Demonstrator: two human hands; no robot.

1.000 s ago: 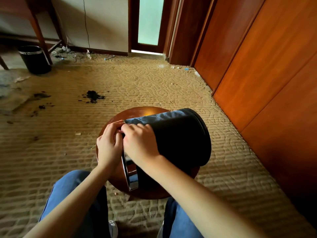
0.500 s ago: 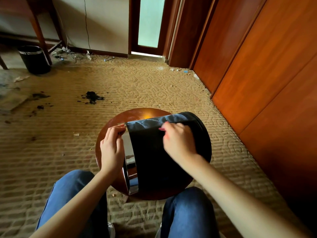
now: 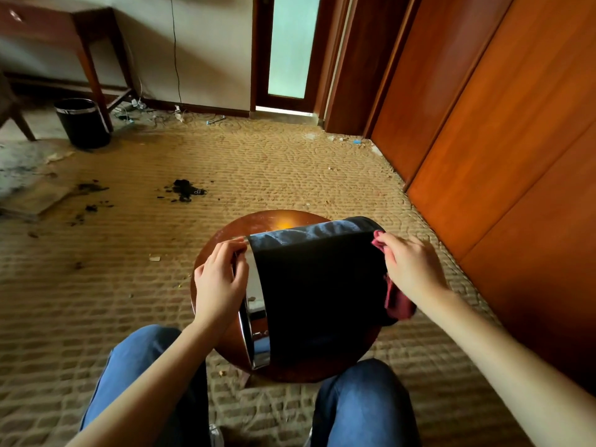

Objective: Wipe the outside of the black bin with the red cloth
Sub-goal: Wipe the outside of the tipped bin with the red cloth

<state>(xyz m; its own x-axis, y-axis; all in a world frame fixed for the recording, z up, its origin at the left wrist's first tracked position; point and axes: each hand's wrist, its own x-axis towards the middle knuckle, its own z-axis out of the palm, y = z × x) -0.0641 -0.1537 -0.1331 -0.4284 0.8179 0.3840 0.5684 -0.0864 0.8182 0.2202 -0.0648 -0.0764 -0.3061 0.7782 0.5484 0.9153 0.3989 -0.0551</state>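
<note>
Peeking beneath the right hand (image 3: 411, 269), red cloth (image 3: 398, 304) touches black bin (image 3: 319, 285).

The right hand (image 3: 412, 269) slid the red cloth (image 3: 397, 301) rightward — reaching the black bin's (image 3: 319, 291) base.

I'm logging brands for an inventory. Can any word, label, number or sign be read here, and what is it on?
No text here can be read.
Bin: no label or brand shows, and its chrome band carries only reflections.
Cloth: no tag shows.
Far bin: nothing legible.
Pale speck in the dark debris on the carpet: too small to tell if it is text.
</note>
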